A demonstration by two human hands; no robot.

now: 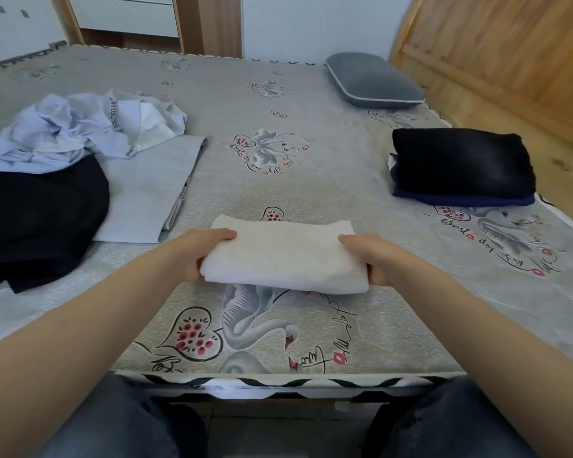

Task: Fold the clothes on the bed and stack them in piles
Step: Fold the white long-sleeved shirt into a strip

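Clothes lie in several groups on the bed (pixel 212 104), whose grey cover is printed with swans, hearts of red dots and looping script. Biggest is the black garment (pixel 37 213) at the left edge, spread out unfolded with a corner trailing toward the near side. Partly over its far side sits a crumpled heap of pale blue and white clothing (pixel 80 127); a band on it carries small lettering that seems to read "sunscreen", though it is too small to be sure. Beneath that heap, and just beside the black garment, a pale grey-blue piece (pixel 153 190) lies flat and folded into a long rectangle. Near the right edge stands a pile: a folded black garment (pixel 460 160) resting on a folded navy one (pixel 470 200), with a sliver of white showing at the pile's left side. A grey pillow (pixel 374 81) with light piping lies at the far right corner, by the wooden headboard (pixel 497 61).

Close to the near edge, in the middle, is the folded white cloth (pixel 285 256), a thick soft-looking rectangle. The left hand (pixel 205 249) grips its left end, thumb on top and fingers curled underneath; the right hand (pixel 368 256) grips its right end the same way.

Legible script on the cover reads "Best day" near the right edge.
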